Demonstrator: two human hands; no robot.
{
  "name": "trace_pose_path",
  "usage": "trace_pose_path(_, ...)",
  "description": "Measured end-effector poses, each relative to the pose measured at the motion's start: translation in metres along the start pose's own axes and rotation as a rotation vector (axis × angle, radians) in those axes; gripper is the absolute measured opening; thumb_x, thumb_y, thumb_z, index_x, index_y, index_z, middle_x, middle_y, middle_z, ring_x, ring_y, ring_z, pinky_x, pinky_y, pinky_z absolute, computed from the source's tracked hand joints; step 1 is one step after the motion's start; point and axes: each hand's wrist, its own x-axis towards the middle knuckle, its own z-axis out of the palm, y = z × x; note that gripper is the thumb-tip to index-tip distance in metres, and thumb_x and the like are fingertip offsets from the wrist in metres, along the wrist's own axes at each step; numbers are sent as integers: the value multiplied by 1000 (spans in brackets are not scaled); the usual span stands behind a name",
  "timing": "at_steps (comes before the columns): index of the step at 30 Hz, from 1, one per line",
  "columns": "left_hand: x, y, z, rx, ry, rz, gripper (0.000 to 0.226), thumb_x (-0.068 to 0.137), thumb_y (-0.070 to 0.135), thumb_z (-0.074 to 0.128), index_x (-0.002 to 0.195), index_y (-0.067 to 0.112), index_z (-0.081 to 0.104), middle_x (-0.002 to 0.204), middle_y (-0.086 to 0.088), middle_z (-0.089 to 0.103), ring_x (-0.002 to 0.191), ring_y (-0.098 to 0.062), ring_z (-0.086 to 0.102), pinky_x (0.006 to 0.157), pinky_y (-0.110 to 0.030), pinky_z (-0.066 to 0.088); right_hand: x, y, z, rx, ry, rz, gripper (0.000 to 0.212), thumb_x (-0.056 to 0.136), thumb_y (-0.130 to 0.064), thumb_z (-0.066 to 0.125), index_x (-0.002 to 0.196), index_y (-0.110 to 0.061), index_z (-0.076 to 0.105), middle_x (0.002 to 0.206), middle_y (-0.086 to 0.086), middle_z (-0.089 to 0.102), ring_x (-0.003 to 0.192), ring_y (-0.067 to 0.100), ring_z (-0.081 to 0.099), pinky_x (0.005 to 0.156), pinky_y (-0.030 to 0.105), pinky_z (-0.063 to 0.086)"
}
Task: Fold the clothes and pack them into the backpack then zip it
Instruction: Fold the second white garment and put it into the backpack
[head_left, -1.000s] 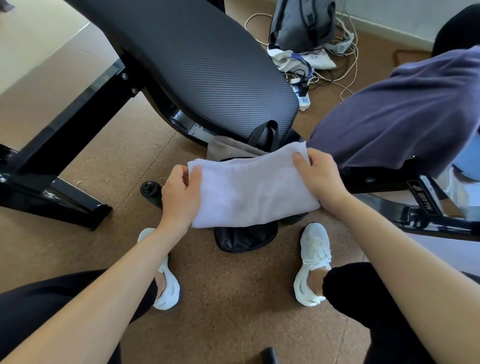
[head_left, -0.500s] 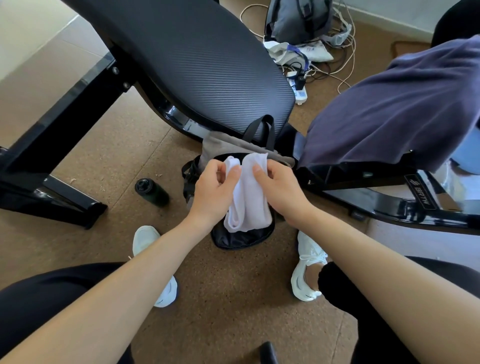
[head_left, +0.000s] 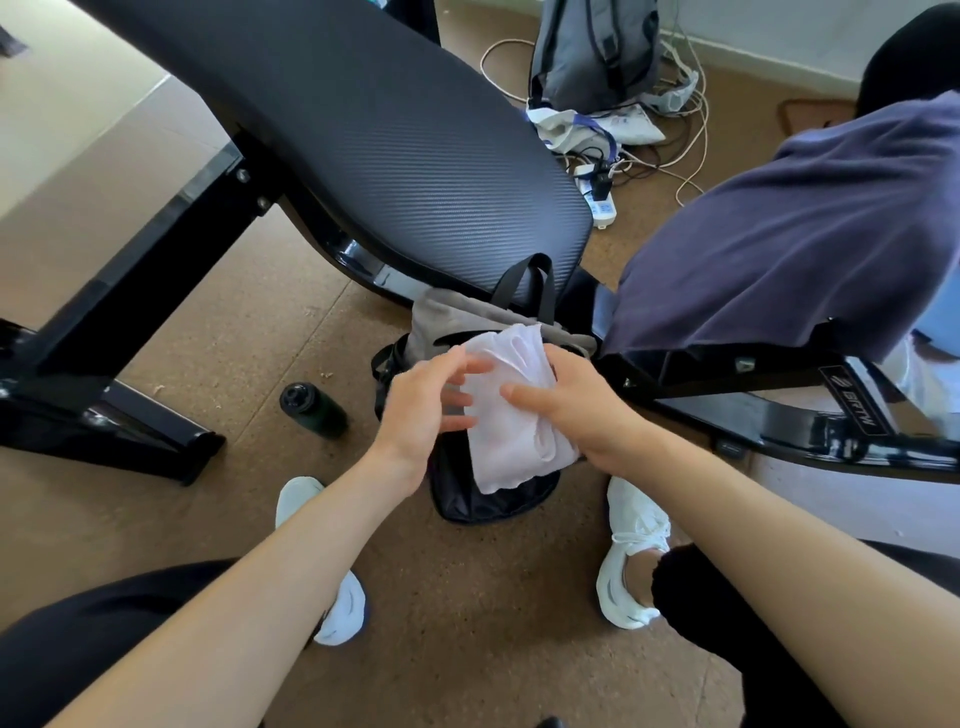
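A folded white cloth (head_left: 506, 415) hangs over the open mouth of a grey and black backpack (head_left: 457, 319) that stands on the floor between my feet. My right hand (head_left: 566, 402) grips the cloth from its right side, thumb across the front. My left hand (head_left: 428, 402) is at the cloth's left edge with fingers spread and blurred, touching it lightly. A dark purple garment (head_left: 795, 234) lies draped over the bench seat on the right, with a light blue piece (head_left: 940, 327) under it at the far right.
A black padded bench back (head_left: 374, 140) leans over the backpack, its frame (head_left: 119, 291) to the left. A dark bottle (head_left: 314, 408) lies on the cork floor. Another grey backpack (head_left: 592, 47), cables and a power strip (head_left: 602, 202) are behind.
The flat white cloth was folded in half lengthwise and brought down over the backpack opening. My left hand has loosened and spread its fingers; my right hand now holds the bundle.
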Motion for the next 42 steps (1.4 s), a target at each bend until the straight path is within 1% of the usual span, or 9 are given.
trace_pose_path(4, 10, -9, -14, -65, 316, -27, 17, 95, 34, 63, 104, 21, 70, 99, -3, 68, 99, -25, 66, 80, -36, 56, 0, -14, -12, 330, -140, 56, 34, 101, -16, 60, 135, -10, 58, 127, 15, 70, 114, 33, 69, 93, 45, 59)
trace_pose_path(8, 4, -8, -20, -329, -49, -260, 57, 83, 69, 63, 118, 26, 72, 120, -7, 75, 114, -31, 70, 103, -51, 52, -2, -18, -18, 485, -149, 97, 30, 104, -20, 54, 133, -14, 61, 125, 12, 72, 112, 32, 70, 89, 43, 61)
trace_pose_path(11, 0, -8, -14, -305, -249, -273, 60, 87, 62, 60, 135, 25, 64, 129, -6, 72, 117, -26, 69, 101, -46, 53, 1, -7, -14, 461, -34, 137, 29, 101, -18, 59, 128, -11, 64, 120, 11, 74, 107, 30, 72, 83, 39, 63)
trace_pose_path(16, 3, -21, -8, 161, -191, 50, 55, 78, 9, 87, 117, 33, 57, 111, 9, 71, 99, 0, 70, 76, -20, 57, 0, 3, -11, 373, 82, 182, 32, 88, -28, 77, 117, -15, 71, 108, 4, 78, 97, 22, 76, 77, 38, 61)
trace_pose_path(21, 6, -29, -10, 589, -7, 201, 90, 68, 39, 93, 142, 31, 42, 128, 12, 59, 116, -13, 58, 92, -40, 53, 1, 7, -8, 390, 170, 332, 32, 91, -33, 75, 117, -16, 69, 109, 4, 77, 102, 27, 72, 80, 45, 59)
trace_pose_path(29, -21, -45, 10, 1217, 191, 778, 69, 89, 22, 62, 153, 12, 40, 140, -4, 58, 107, -27, 64, 57, -40, 56, 1, 5, -1, 694, 114, 458, 38, 100, -35, 61, 133, -17, 62, 130, 14, 68, 117, 35, 64, 91, 54, 56)
trace_pose_path(34, -25, -50, 13, 1304, 81, 774, 75, 91, 32, 43, 159, 6, 26, 162, -14, 35, 128, -30, 53, 84, -38, 57, -1, -1, -4, 806, -130, 407, 67, 98, -66, 44, 139, -15, 59, 132, 16, 67, 125, 34, 63, 109, 54, 45)
trace_pose_path(38, -28, -40, 15, 1289, 16, 837, 78, 87, 39, 52, 157, 10, 35, 159, -10, 41, 125, -27, 51, 83, -40, 57, -3, 3, 3, 650, -73, 349, 61, 90, -44, 72, 138, -11, 57, 126, 15, 71, 117, 29, 68, 106, 51, 50)
trace_pose_path(42, -15, -35, 3, 923, -86, 827, 54, 94, 44, 47, 143, 22, 59, 147, 3, 57, 121, -17, 56, 88, -31, 51, 1, 3, 2, 634, 83, 351, 42, 95, -33, 68, 129, -8, 64, 118, 14, 74, 113, 26, 70, 103, 46, 53)
